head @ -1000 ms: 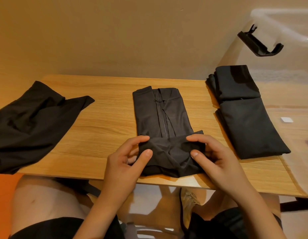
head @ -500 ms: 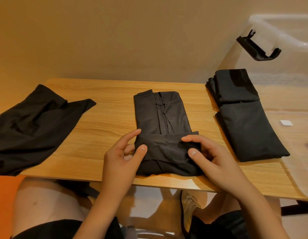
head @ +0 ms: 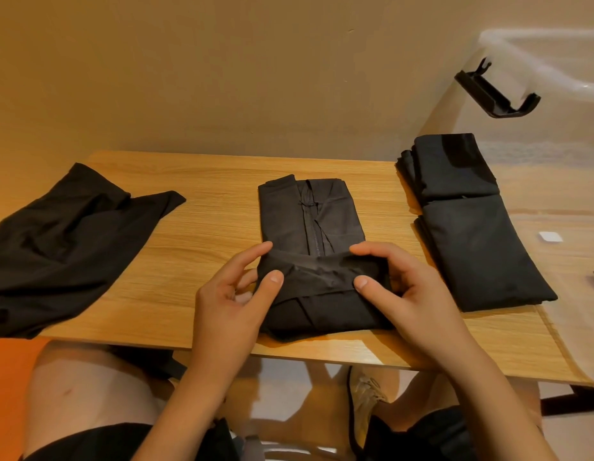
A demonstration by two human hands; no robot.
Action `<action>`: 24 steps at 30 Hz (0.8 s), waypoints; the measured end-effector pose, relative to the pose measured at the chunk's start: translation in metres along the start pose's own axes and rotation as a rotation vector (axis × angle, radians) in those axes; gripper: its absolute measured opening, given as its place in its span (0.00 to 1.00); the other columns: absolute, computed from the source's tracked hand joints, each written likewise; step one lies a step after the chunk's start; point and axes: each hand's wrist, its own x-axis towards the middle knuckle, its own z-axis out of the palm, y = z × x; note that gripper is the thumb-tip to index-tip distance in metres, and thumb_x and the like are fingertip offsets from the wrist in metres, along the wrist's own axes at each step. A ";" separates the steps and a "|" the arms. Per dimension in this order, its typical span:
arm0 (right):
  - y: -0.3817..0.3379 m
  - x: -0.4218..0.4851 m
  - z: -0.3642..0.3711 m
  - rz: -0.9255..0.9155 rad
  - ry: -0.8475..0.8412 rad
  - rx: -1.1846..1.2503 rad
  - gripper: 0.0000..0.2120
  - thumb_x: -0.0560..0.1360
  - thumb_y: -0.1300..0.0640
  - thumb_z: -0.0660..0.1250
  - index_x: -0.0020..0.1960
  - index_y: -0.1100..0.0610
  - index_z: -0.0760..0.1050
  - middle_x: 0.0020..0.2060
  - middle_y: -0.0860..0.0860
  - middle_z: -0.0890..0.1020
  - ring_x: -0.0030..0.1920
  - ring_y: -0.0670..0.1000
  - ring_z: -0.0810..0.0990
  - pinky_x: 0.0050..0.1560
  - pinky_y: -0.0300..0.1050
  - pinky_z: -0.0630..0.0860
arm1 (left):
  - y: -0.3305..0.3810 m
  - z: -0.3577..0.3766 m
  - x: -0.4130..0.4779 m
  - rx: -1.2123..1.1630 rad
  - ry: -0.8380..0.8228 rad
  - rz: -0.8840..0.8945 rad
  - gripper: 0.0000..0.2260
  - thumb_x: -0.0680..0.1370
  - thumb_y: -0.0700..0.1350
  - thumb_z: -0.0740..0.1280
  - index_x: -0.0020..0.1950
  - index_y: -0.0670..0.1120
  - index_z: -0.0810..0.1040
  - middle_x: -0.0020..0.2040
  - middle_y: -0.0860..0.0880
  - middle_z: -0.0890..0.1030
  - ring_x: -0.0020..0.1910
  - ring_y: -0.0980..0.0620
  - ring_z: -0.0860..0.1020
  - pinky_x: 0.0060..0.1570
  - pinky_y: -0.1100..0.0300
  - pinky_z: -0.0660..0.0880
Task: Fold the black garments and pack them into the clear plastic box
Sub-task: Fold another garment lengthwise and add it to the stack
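Both hands work at the near edge of the wooden table (head: 202,201). We see the left hand (head: 232,304) and the right hand (head: 412,301) each pinching the turned-over near end of the middle garment (head: 309,221), thumb on top, index finger over the far side of the fold. The remaining fingers are hidden under the cloth or behind the palms.

This garment lies at the table's centre, its far part flat with a zip line running along it, between and just beyond the hands.

The loose garment (head: 66,241) hangs over the table's left end, and its left part is cut off by the frame. At the table's right end stands the clear plastic box (head: 538,38); its walls are faint, and we cannot tell where its base ends. Two folded bundles (head: 472,241) lie there, touching end to end. We cannot tell whether they lie inside the box, or how many layers each holds.

Count: two hands, one held garment, one loose garment, two folded bundles, one box, one black latch (head: 495,94).
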 end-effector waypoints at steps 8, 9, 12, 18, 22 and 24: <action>0.013 0.018 0.005 0.042 -0.013 -0.236 0.19 0.78 0.56 0.71 0.66 0.41 0.75 0.53 0.36 0.79 0.52 0.38 0.79 0.48 0.35 0.79 | -0.003 0.001 0.011 0.393 -0.029 -0.020 0.17 0.77 0.51 0.71 0.62 0.68 0.76 0.46 0.67 0.75 0.49 0.69 0.76 0.44 0.76 0.72; 0.014 0.018 0.006 0.041 -0.006 -0.257 0.19 0.78 0.56 0.71 0.66 0.43 0.75 0.51 0.37 0.79 0.50 0.39 0.79 0.46 0.36 0.79 | -0.005 0.000 0.011 0.423 -0.028 -0.009 0.17 0.77 0.51 0.71 0.63 0.66 0.77 0.45 0.65 0.77 0.47 0.65 0.78 0.44 0.73 0.73; 0.016 0.019 0.007 0.030 0.016 -0.344 0.20 0.78 0.54 0.71 0.68 0.44 0.74 0.51 0.35 0.77 0.49 0.39 0.77 0.45 0.34 0.76 | -0.006 0.000 0.015 0.497 -0.028 0.020 0.16 0.77 0.53 0.71 0.64 0.62 0.78 0.44 0.61 0.78 0.43 0.57 0.77 0.45 0.56 0.78; 0.010 0.013 0.004 -0.041 0.191 -0.562 0.19 0.82 0.46 0.60 0.71 0.49 0.73 0.71 0.46 0.70 0.72 0.46 0.66 0.70 0.48 0.63 | 0.000 -0.002 0.010 0.673 0.002 0.289 0.18 0.82 0.55 0.59 0.71 0.54 0.74 0.64 0.60 0.72 0.63 0.64 0.66 0.63 0.56 0.66; 0.000 0.005 0.028 -0.083 -0.093 -0.688 0.27 0.84 0.42 0.48 0.80 0.49 0.60 0.80 0.45 0.59 0.81 0.45 0.49 0.80 0.51 0.46 | 0.005 0.012 0.000 0.885 -0.346 0.321 0.27 0.83 0.58 0.44 0.82 0.53 0.55 0.81 0.59 0.52 0.80 0.63 0.44 0.79 0.53 0.44; 0.006 0.004 0.038 -0.001 -0.253 -0.812 0.31 0.82 0.39 0.39 0.83 0.48 0.47 0.82 0.45 0.46 0.80 0.45 0.36 0.79 0.49 0.35 | -0.005 0.019 -0.002 1.019 -0.441 0.226 0.30 0.81 0.60 0.37 0.83 0.53 0.44 0.81 0.59 0.39 0.78 0.62 0.33 0.79 0.49 0.38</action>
